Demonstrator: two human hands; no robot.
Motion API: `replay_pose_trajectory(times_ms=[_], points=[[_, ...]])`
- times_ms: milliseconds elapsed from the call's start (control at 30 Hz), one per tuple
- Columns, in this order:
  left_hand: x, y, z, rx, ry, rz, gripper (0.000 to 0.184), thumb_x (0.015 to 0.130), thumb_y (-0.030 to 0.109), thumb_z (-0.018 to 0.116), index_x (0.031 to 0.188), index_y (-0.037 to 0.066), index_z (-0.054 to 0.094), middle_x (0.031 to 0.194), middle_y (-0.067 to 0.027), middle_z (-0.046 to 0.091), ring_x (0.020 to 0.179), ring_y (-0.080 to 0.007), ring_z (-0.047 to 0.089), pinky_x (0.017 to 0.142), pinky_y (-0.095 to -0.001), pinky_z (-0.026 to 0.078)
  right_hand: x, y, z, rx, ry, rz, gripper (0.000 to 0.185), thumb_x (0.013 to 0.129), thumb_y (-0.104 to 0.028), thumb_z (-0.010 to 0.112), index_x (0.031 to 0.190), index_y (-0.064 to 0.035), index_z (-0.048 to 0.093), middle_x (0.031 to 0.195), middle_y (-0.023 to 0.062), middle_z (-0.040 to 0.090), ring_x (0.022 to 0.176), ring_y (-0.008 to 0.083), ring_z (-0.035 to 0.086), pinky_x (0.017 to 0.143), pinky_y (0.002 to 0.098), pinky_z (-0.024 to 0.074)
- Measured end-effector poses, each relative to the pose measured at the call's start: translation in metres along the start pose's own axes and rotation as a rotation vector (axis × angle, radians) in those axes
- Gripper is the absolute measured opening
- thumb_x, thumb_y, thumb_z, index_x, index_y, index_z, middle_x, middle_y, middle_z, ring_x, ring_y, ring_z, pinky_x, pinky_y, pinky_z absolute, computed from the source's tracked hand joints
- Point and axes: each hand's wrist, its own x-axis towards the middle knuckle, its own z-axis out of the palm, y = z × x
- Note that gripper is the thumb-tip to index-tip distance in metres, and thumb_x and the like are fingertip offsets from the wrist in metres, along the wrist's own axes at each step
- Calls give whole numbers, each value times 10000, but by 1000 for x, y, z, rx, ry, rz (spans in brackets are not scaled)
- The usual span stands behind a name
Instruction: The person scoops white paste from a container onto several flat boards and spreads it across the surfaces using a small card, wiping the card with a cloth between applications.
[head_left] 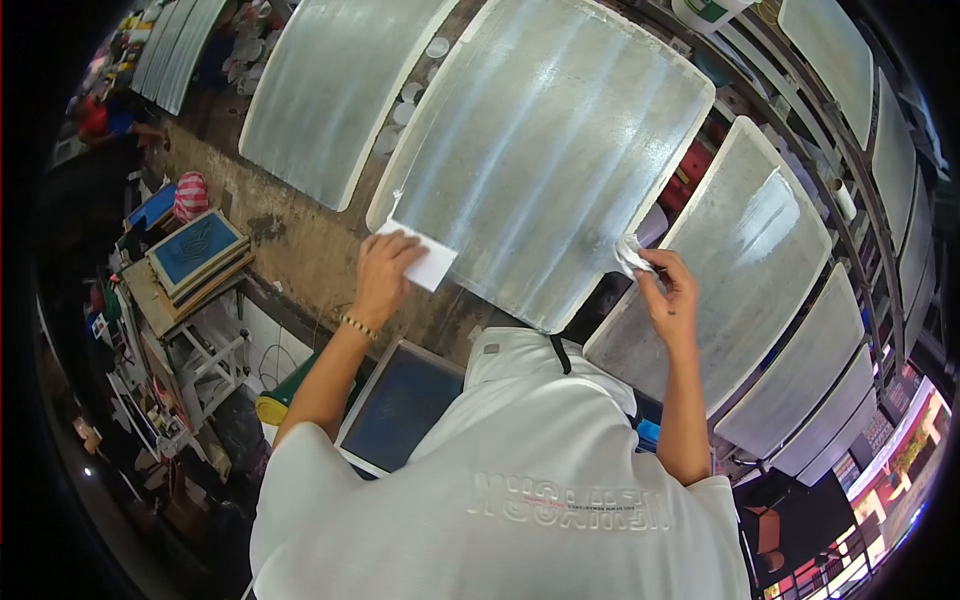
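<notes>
A flat white rectangular piece (pixel 432 263), perhaps paper or folded fabric, is gripped by my left hand (pixel 392 266) near the lower left corner of a large greyish panel (pixel 550 130). My fingers lie over its upper edge. At the panel's lower right edge, my right hand (pixel 672 292) pinches a crumpled white cloth (pixel 631 256) between thumb and fingers. Bluish-white streaks of reflected light run over the panel's smooth surface, and its border is pale and rounded at the corners.
Similar panels stand on the left (pixel 340 90) and right (pixel 730 260), the right one with a shiny whitish patch. Framed blue screens (pixel 200 245) are stacked at the left; another framed screen (pixel 405 405) is beside my body. A white bucket (pixel 708 12) sits at the top. Another person (pixel 100 118) is far left.
</notes>
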Motion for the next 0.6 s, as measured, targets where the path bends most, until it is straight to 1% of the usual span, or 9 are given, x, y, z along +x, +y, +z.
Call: replay_pose_trajectory(times_ms=[33, 100, 200, 300, 367, 400, 467, 533, 600], points=[[-7, -3, -6, 6, 4, 1, 438, 695, -59, 613, 1073, 115, 749, 1164, -60, 719, 1178, -271, 611, 1049, -461, 400, 0, -2, 0, 4, 1, -7, 242, 879, 54, 692, 1115, 7, 711, 1126, 84, 678, 975, 153, 625, 861, 266, 484], [-14, 0, -18, -43, -181, -20, 465, 683, -79, 611, 1083, 116, 743, 1171, -66, 715, 1176, -280, 616, 1046, -464, 410, -7, -6, -10, -23, -4, -9, 237, 882, 53, 691, 1115, 12, 711, 1125, 88, 678, 988, 154, 630, 873, 273, 491], [13, 35, -32, -122, -134, 58, 489, 676, -90, 605, 1099, 115, 740, 1171, -73, 714, 1185, -283, 618, 1043, -470, 418, -28, -11, -29, -65, 97, -38, 239, 866, 58, 680, 1096, 10, 721, 1049, 118, 707, 970, 186, 683, 873, 293, 534], [64, 120, 3, -190, -19, 324, 489, 700, -93, 599, 1122, 104, 747, 1252, -85, 699, 1237, -285, 610, 1072, -481, 419, -52, -19, -72, -64, 228, -28, 247, 873, 58, 684, 1111, 3, 722, 1088, 104, 703, 1004, 181, 675, 886, 294, 533], [93, 193, 56, -297, 4, 504, 496, 746, -57, 623, 1204, 110, 719, 1295, -111, 672, 1309, -325, 561, 1128, -516, 391, -67, -20, -101, -53, 307, -54, 255, 877, 61, 684, 1123, 1, 719, 1104, 97, 701, 1015, 178, 670, 893, 294, 530], [107, 236, 71, -350, -47, 552, 510, 774, -35, 630, 1259, 110, 690, 1360, -112, 631, 1354, -326, 522, 1155, -524, 370, -74, -22, -121, -58, 371, -99, 268, 878, 69, 685, 1137, 6, 710, 1120, 95, 697, 1021, 173, 665, 899, 291, 524], [136, 306, 106, -340, 39, 668, 524, 804, -13, 622, 1314, 103, 649, 1432, -121, 575, 1386, -329, 489, 1176, -540, 347, -90, -24, -156, -78, 480, -190, 299, 880, 94, 683, 1169, 17, 689, 1138, 96, 680, 1021, 162, 652, 914, 281, 509], [161, 355, 133, -388, 171, 685, 523, 838, 1, 601, 1355, 79, 614, 1459, -135, 548, 1398, -355, 468, 1184, -553, 333, -104, -25, -178, -68, 566, -215, 301, 877, 106, 681, 1167, 22, 688, 1140, 98, 661, 1025, 161, 642, 914, 279, 507], [172, 375, 156, -281, 165, 643, 507, 858, 21, 591, 1363, 67, 604, 1465, -141, 541, 1402, -367, 459, 1186, -552, 328, -115, -19, -188, -45, 603, -201, 304, 878, 110, 679, 1168, 21, 687, 1144, 93, 653, 1029, 160, 638, 921, 281, 506]])
